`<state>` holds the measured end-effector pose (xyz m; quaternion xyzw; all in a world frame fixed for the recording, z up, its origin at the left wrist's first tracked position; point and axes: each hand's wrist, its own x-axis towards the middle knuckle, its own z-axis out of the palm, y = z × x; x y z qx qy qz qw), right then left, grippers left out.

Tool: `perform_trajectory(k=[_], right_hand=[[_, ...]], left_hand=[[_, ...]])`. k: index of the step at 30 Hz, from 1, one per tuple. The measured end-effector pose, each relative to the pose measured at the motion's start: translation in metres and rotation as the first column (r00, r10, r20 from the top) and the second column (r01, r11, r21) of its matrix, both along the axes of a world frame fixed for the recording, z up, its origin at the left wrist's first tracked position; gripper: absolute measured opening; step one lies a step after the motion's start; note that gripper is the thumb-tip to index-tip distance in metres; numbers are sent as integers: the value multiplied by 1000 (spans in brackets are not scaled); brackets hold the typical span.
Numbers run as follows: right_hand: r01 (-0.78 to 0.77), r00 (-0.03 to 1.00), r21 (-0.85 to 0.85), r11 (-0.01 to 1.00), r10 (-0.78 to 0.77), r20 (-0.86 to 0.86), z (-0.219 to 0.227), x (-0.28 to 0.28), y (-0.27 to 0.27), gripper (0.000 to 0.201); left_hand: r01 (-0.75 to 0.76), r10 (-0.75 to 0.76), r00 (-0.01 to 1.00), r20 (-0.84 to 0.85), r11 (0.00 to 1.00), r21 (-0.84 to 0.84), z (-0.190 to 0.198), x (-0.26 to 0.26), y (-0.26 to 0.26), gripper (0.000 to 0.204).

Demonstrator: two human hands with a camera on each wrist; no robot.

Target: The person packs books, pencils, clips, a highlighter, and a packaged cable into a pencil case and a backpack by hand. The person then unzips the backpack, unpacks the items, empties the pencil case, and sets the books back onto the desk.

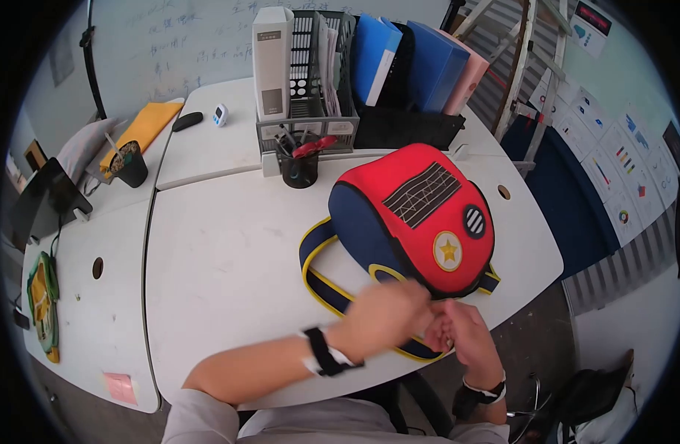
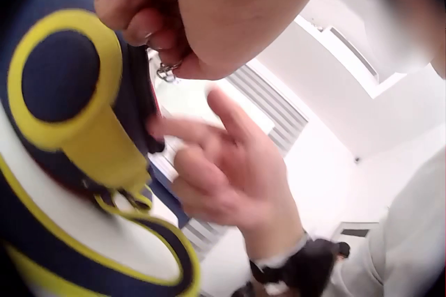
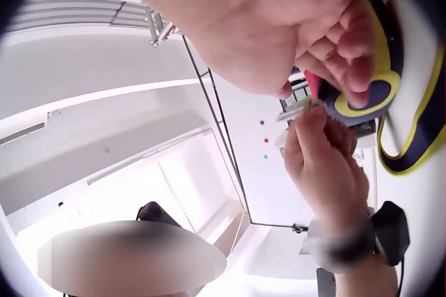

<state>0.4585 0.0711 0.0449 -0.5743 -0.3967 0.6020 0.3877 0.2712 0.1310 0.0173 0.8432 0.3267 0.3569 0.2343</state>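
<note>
A red and navy backpack (image 1: 421, 214) with yellow-trimmed straps lies on the white desk. At its near edge my left hand (image 1: 384, 318) is blurred, close beside my right hand (image 1: 469, 337). In the left wrist view, the thumb and curled fingers of my left hand (image 2: 209, 18) pinch a small metal piece (image 2: 166, 71) beside the bag's navy side (image 2: 129, 95). My right hand (image 2: 230, 172) is below it, thumb and index finger extended, other fingers bent, nothing visible in it. The right wrist view shows the small piece (image 3: 298, 110) in my left hand (image 3: 327, 165), under my right hand (image 3: 300, 32).
Behind the bag stand a pen cup (image 1: 300, 170), a file rack (image 1: 306, 127) and blue binders (image 1: 436, 66). To the left are a plant pot (image 1: 129, 164), a yellow cloth (image 1: 143, 133), a green pouch (image 1: 44, 307) and a pink note (image 1: 121, 388). The desk's near edge runs under my forearms.
</note>
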Motion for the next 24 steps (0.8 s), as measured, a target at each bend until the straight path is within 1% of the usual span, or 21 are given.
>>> perform_trajectory(k=[1,2,3,4,5,6,7,8,10,11,12,13,14,15,16,18,19,20,21,23,24], right_hand=[[31,999,50,998,-32,24,-7,-10,8,30],[58,997,103,993,-63,49,-9,-16,16,33],[-18,996,156,988,5,89,-8,-17,23,33],[-20,996,157,987,6,91,-12,-12,24,33],[-118,964,149,982,77,255,-16,0,25,32],[-212,900,123,969,144,412,-18,6,26,32],[-215,903,139,967,143,404,-15,5,26,31],[-216,902,134,967,145,407,-12,8,22,31],[-281,820,90,956,190,541,-10,27,12,31],[-287,793,125,950,163,587,-15,42,9,31],[-237,750,75,969,134,648,-14,59,9,32],[-179,701,28,984,107,705,-11,78,10,33],[-131,650,45,990,52,758,-8,96,17,33],[-99,636,64,993,13,771,-6,114,29,31],[-98,645,94,991,-8,764,-8,132,47,30],[-121,586,157,980,-57,809,-11,166,94,28],[-86,564,168,982,-91,821,-5,167,119,27],[-105,542,206,973,-118,832,11,154,137,25],[-153,558,207,966,-89,825,15,156,159,23],[-279,428,185,942,-51,903,27,149,200,19],[-287,431,188,939,-48,901,33,140,215,19]], left_hand=[[145,-146,989,-4,987,-76,2,9,-13,15],[91,-92,996,-19,995,-48,-10,24,-26,17],[102,-104,994,41,994,41,-13,23,-28,18],[110,-123,987,102,986,128,-15,24,-29,20],[108,-122,987,106,986,127,-16,21,-27,20],[144,-147,989,27,986,85,-13,15,-22,22],[176,-174,983,-50,984,37,-9,11,-18,23],[175,-174,984,-45,984,33,-1,7,-10,23],[-11,12,998,62,1000,-12,17,0,7,19],[-9,8,996,-83,1000,-12,13,1,15,15],[-14,13,997,-80,1000,-10,15,-1,18,15],[7,-7,988,-157,1000,0,17,-1,21,15],[35,-33,971,-236,999,7,18,-1,22,15],[44,-41,971,-237,999,9,15,1,23,15],[22,-14,976,-217,999,35,9,5,22,14],[-3,16,981,-196,998,67,3,8,22,13],[-12,23,977,-210,998,55,2,8,22,13],[-22,32,974,-225,999,45,2,7,23,13],[-27,38,973,-228,998,53,4,6,23,13],[-42,47,970,-240,999,25,6,4,21,13],[-51,56,968,-243,998,27,6,3,20,13]])
